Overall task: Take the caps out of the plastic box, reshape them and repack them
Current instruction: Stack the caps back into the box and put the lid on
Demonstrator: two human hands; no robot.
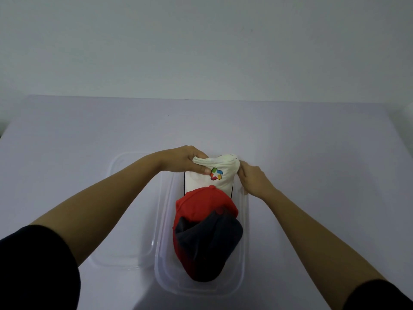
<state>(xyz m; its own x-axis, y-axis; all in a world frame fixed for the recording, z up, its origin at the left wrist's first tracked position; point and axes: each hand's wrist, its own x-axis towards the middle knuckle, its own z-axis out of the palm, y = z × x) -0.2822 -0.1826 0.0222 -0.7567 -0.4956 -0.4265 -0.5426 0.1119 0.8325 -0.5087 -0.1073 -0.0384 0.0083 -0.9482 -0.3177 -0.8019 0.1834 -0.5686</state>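
White cotton is bunching between two bare hands as a person is working a crumpled white cap (218, 175) at the far end of a clear plastic box (245, 242). The left hand (190, 163) is gripping a twisted fold of the fabric, fingers curled over the top and thumb pressing from below. The right hand (252, 180) is pinching the opposite side of the cap, its knuckles turned toward the camera. Both forearms are reaching forward from short dark sleeves (33, 265) and converging over the box, bare from the elbow down.

The white cap is carrying a small multicoloured logo (216, 174) on its soft front panel, and a thin dark trim is running along its lower edges. It is sitting partly inside the box, its lower part tucked behind a red cap (201, 202). The red cap is lying in the middle of the box, its cloth creased and a button showing on its crown. A dark navy cap (212, 242) is overlapping it at the near end, slumped and folded in on itself.

The box is translucent and rounded at the corners, standing on a smooth pale lilac desk (89, 142). A clear lid (125, 247) of the same rounded shape is lying flat just beside the box on the left, partly under the left forearm. A plain grey wall (201, 41) is rising behind the desk.
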